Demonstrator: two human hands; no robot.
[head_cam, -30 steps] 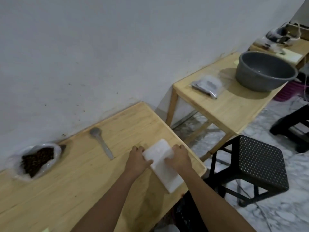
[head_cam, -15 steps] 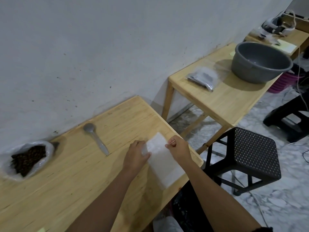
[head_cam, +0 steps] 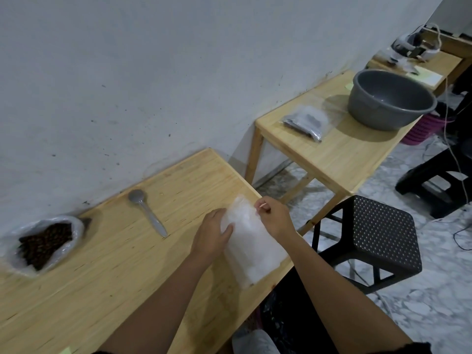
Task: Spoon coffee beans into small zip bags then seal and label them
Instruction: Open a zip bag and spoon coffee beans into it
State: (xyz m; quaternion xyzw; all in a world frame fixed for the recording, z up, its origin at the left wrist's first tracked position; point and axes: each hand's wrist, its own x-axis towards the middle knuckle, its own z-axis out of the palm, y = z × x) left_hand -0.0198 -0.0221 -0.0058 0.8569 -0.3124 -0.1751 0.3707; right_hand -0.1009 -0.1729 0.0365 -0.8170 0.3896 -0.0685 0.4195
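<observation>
A stack of zip bags (head_cam: 251, 246), milky and translucent, lies at the right edge of the wooden counter (head_cam: 115, 277). The left hand (head_cam: 213, 236) holds its left edge with the thumb on top, and the right hand (head_cam: 274, 218) pinches its upper right corner. Any print on the bags is too faint to read. At 10 o'clock lies a grey plastic spoon (head_cam: 148, 213). At 9 o'clock sits an open bag of coffee beans (head_cam: 46, 241). At 3 o'clock stands a black perforated stool (head_cam: 378, 238). At 1 o'clock a second counter (head_cam: 344, 154) carries a grey basin (head_cam: 388, 100) and a clear packet (head_cam: 306, 121), its dark contents blurred. A yellow note (head_cam: 67, 350) is cut off by the bottom edge.
</observation>
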